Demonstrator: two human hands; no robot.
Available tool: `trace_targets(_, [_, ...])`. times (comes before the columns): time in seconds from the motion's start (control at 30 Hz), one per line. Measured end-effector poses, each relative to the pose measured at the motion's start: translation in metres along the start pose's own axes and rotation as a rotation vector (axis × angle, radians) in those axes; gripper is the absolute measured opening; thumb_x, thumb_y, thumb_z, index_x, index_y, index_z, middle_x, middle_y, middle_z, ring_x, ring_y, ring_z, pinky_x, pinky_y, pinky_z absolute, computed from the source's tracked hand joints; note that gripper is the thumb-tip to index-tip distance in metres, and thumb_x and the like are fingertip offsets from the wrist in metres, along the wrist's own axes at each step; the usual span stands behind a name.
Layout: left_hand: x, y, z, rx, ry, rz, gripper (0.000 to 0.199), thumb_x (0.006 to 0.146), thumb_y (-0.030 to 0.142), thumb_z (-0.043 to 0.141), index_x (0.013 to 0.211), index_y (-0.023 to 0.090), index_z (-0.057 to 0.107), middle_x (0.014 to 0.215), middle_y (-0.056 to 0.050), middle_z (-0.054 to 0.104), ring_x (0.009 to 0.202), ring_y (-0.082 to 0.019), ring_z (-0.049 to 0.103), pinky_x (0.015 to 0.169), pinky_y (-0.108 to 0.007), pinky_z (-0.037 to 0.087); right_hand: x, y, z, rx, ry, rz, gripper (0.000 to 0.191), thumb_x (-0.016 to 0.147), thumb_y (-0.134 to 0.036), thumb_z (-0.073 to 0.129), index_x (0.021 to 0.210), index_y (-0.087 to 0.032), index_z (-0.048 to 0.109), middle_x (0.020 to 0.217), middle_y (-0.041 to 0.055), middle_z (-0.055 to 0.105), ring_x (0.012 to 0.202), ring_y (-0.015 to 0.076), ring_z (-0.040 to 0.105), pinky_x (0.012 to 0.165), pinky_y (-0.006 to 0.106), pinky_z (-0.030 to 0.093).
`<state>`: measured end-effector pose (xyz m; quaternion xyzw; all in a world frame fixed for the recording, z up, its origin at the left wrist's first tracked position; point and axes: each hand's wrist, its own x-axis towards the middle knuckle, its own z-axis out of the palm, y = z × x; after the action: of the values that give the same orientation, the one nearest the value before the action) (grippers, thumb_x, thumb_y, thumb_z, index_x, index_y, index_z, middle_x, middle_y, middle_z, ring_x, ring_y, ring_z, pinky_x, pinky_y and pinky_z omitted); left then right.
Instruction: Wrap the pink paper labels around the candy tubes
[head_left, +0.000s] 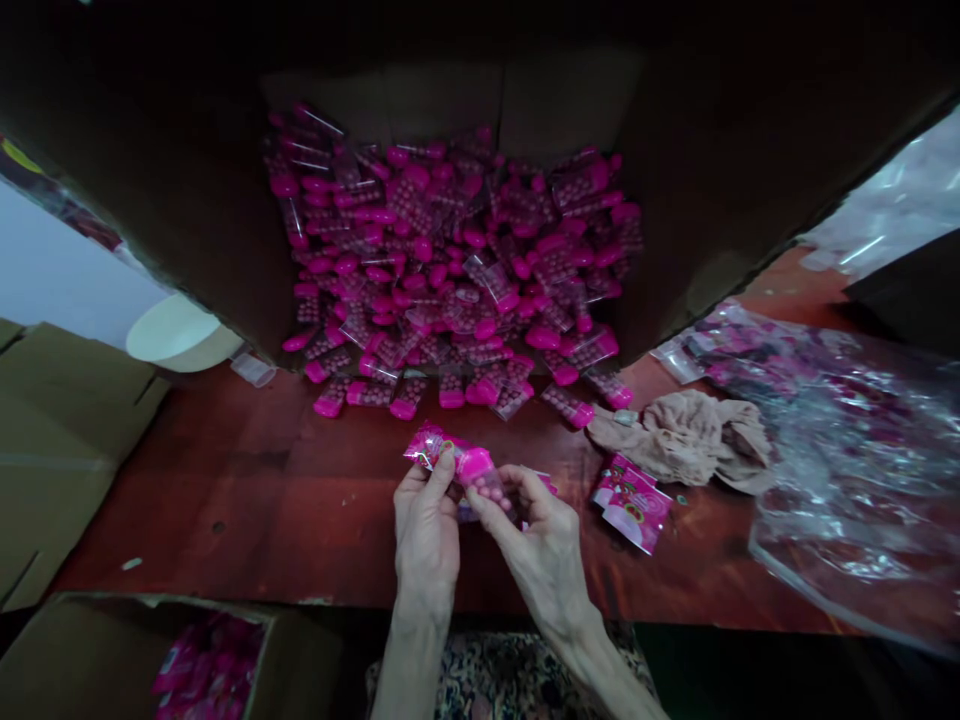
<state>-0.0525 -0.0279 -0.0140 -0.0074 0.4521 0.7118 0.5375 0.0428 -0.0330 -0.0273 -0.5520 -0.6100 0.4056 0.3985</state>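
Observation:
My left hand [426, 525] pinches the printed wrapper end of a pink blister pack of round candies [466, 465]. My right hand [536, 550] holds the same pack from the other side, with its fingers around the pink tray. A further pink pack shows partly behind my fingers. Beyond my hands, a large heap of similar pink blister packs [450, 260] lies inside an open cardboard enclosure, spilling toward the front. Printed pink sachets [631, 503] lie to the right of my hands.
The heap and sachets rest on a reddish-brown table [225, 490]. To the right lie a crumpled beige cloth [686, 440] and a large clear plastic bag [847, 470]. A cardboard box of pink packs [210, 665] sits at lower left, with flattened cardboard [60, 450] beyond.

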Motion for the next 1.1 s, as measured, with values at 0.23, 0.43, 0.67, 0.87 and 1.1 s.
trace_targets(0.23, [0.001,-0.004,-0.002,-0.018,-0.016,-0.101,0.019,0.061,0.021,0.076,0.074,0.012,0.066,0.068,-0.005,0.070,0.065,-0.017,0.066,0.070,-0.030,0.050,-0.004,0.003,0.001,-0.024,0.099,-0.190,0.018,0.081,-0.024,0.058,0.096,-0.017,0.064,0.084,0.0068,0.067,0.073,0.0179,0.063,0.067,0.028,0.051])
trace_targets(0.43, [0.003,-0.004,-0.003,0.025,-0.121,-0.136,0.021,0.066,0.026,0.072,0.079,0.009,0.066,0.075,-0.011,0.072,0.076,-0.023,0.067,0.073,-0.036,0.051,0.003,0.006,-0.008,0.205,-0.094,0.068,0.021,0.077,-0.032,0.063,0.091,-0.017,0.067,0.074,0.0023,0.065,0.066,0.0163,0.060,0.060,0.026,0.050])
trace_targets(0.67, [-0.001,-0.006,0.000,0.049,-0.158,-0.045,0.017,0.070,0.022,0.070,0.082,0.011,0.067,0.084,-0.011,0.072,0.086,-0.021,0.066,0.082,-0.034,0.048,-0.002,0.011,-0.002,0.094,0.064,-0.053,0.020,0.076,-0.023,0.065,0.095,-0.018,0.067,0.083,0.0047,0.067,0.070,0.0169,0.062,0.068,0.028,0.052])
trace_targets(0.87, [0.000,-0.007,0.000,0.087,-0.235,-0.189,0.016,0.071,0.021,0.068,0.083,0.010,0.067,0.084,-0.012,0.072,0.083,-0.021,0.066,0.081,-0.034,0.048,0.000,0.019,-0.004,0.263,0.047,0.044,0.023,0.073,-0.026,0.069,0.095,-0.019,0.069,0.083,0.0024,0.069,0.072,0.0168,0.063,0.068,0.028,0.051])
trace_targets(1.1, [0.000,-0.004,-0.004,0.113,-0.345,-0.199,0.017,0.072,0.022,0.068,0.084,0.010,0.071,0.088,-0.013,0.073,0.082,-0.020,0.065,0.080,-0.032,0.048,0.006,0.019,-0.014,0.215,0.033,-0.082,0.022,0.069,-0.019,0.071,0.091,-0.021,0.072,0.077,0.0015,0.067,0.068,0.0151,0.060,0.065,0.026,0.049])
